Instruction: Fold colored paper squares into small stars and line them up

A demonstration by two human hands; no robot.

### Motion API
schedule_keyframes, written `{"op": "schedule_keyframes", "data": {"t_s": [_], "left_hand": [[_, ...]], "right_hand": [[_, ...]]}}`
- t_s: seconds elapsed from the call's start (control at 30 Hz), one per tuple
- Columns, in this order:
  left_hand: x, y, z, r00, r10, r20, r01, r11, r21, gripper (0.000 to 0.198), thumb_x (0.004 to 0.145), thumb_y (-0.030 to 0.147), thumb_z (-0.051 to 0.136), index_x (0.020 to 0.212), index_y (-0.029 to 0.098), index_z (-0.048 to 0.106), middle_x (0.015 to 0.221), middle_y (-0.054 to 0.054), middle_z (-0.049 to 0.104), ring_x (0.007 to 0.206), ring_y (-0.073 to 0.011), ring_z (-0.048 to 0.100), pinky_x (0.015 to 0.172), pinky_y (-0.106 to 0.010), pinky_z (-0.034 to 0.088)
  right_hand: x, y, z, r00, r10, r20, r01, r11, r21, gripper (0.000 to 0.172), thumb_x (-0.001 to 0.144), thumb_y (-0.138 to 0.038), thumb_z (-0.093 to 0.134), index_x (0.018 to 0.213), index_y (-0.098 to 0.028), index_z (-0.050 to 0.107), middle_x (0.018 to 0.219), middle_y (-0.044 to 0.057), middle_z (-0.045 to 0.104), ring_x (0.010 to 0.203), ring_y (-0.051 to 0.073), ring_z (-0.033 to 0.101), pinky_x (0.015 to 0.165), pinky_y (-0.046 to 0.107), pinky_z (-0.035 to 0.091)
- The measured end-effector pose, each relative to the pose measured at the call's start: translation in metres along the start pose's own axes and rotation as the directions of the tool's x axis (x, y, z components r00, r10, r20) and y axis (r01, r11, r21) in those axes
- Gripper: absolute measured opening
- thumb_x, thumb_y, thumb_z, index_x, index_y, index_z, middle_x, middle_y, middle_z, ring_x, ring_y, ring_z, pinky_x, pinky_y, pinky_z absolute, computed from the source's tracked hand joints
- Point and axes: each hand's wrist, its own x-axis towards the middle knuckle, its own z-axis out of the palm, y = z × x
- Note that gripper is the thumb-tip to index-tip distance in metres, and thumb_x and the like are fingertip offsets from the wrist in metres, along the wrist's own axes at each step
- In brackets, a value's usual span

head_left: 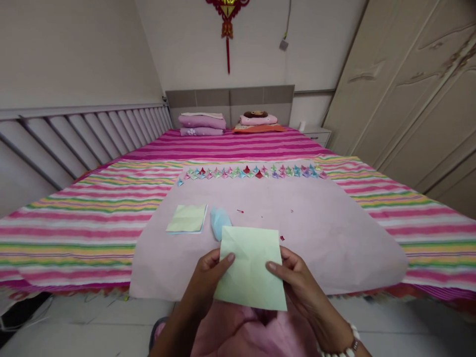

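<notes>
A square sheet of pale green paper [252, 277] is held up in front of me, above the near edge of the bed. My left hand [213, 270] pinches its left side, thumb on the face and fingers behind. On the opposite side my right hand [293, 272] grips it the same way, with a beaded bracelet on that wrist. Just beyond the sheet lies a folded light blue paper piece [220, 222], partly covered by the sheet. Left of that is a stack of square papers [187, 218], pale yellow-green on top with blue beneath.
Several small folded paper pieces [246, 171] in many colours stand in rows along the far edge of the pinkish mat [327, 238]. Tiny red bits [282, 238] lie on the mat. Folded bedding [203, 123] sits by the headboard [211, 101]. A wardrobe [409, 84] stands at right.
</notes>
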Motion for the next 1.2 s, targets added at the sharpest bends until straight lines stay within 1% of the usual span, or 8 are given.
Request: {"op": "schedule_keyframes", "data": {"t_s": [0.2,0.37,0.53,0.67,0.83,0.97,1.07,1.2], "left_hand": [[0.000,0.001,-0.009,0.996,0.048,0.081,-0.049,0.999,0.018,0.026,0.072,0.029,0.071,0.095,0.017,0.071,0.080,-0.005,0.072,0.073,-0.0170,0.063,0.067,-0.026,0.048],[0.003,-0.002,-0.019,0.996,0.086,-0.034,-0.081,0.989,0.122,0.006,0.066,0.018,0.071,0.072,0.019,0.073,0.087,-0.003,0.071,0.077,-0.0148,0.062,0.065,-0.020,0.045],[0.004,0.001,-0.020,0.988,0.146,-0.048,-0.137,0.980,0.146,0.009,0.069,0.021,0.065,0.062,0.020,0.070,0.099,-0.003,0.068,0.078,-0.0156,0.063,0.064,-0.022,0.046],[0.001,0.007,-0.018,0.939,0.345,0.011,-0.327,0.878,0.349,0.017,0.072,0.017,0.058,0.060,0.020,0.070,0.095,-0.004,0.068,0.083,-0.0172,0.062,0.067,-0.024,0.046],[-0.004,0.011,-0.011,0.872,0.454,0.182,-0.483,0.741,0.466,0.024,0.078,0.013,0.051,0.066,0.020,0.071,0.094,-0.005,0.069,0.090,-0.0183,0.062,0.075,-0.026,0.046],[-0.002,0.011,-0.005,0.918,0.389,0.080,-0.391,0.849,0.355,0.013,0.079,0.024,0.059,0.081,0.020,0.072,0.097,-0.007,0.070,0.087,-0.0198,0.063,0.072,-0.027,0.048],[0.004,0.007,0.001,0.963,0.243,-0.112,-0.240,0.970,0.040,0.038,0.079,0.042,0.061,0.110,0.020,0.062,0.109,-0.010,0.068,0.085,-0.0204,0.064,0.069,-0.028,0.050],[0.010,-0.008,0.009,0.999,0.039,0.008,-0.035,0.946,-0.323,0.063,0.074,0.062,0.055,0.116,0.016,0.058,0.115,-0.016,0.064,0.099,-0.0272,0.062,0.081,-0.038,0.050]], "right_hand": [[-0.002,-0.004,0.000,0.997,-0.016,-0.081,0.014,1.000,-0.023,0.029,0.066,-0.025,0.078,0.092,-0.020,0.070,0.076,0.004,0.071,0.064,0.018,0.063,0.064,0.031,0.049],[-0.001,-0.007,-0.004,0.984,-0.116,-0.138,0.102,0.990,-0.100,0.016,0.062,-0.022,0.079,0.076,-0.021,0.071,0.079,0.002,0.066,0.065,0.014,0.058,0.057,0.025,0.044],[-0.005,-0.013,-0.006,0.980,-0.198,-0.002,0.196,0.972,-0.132,0.003,0.069,-0.020,0.068,0.067,-0.021,0.070,0.101,0.004,0.062,0.081,0.017,0.055,0.062,0.025,0.042],[-0.008,-0.019,-0.006,0.972,-0.221,0.079,0.230,0.964,-0.136,0.022,0.077,-0.036,0.060,0.073,-0.018,0.072,0.109,0.010,0.062,0.096,0.023,0.053,0.074,0.029,0.043],[-0.002,-0.013,-0.005,0.999,-0.034,0.009,0.035,0.968,-0.248,0.027,0.069,-0.031,0.076,0.093,-0.022,0.067,0.085,0.003,0.066,0.072,0.015,0.057,0.063,0.025,0.042],[-0.001,-0.007,0.001,0.990,0.116,0.080,-0.089,0.955,-0.283,0.031,0.060,-0.029,0.082,0.085,-0.017,0.068,0.072,0.000,0.064,0.062,0.011,0.055,0.056,0.022,0.039],[-0.001,-0.004,0.006,0.996,0.090,0.009,-0.084,0.963,-0.255,0.026,0.060,-0.034,0.081,0.069,-0.015,0.065,0.058,-0.002,0.059,0.051,0.008,0.048,0.049,0.020,0.034],[0.001,0.001,0.011,0.983,0.055,-0.174,-0.074,0.992,-0.106,0.031,0.057,-0.036,0.082,0.064,-0.016,0.061,0.054,-0.004,0.058,0.046,0.008,0.046,0.046,0.019,0.032]]}}
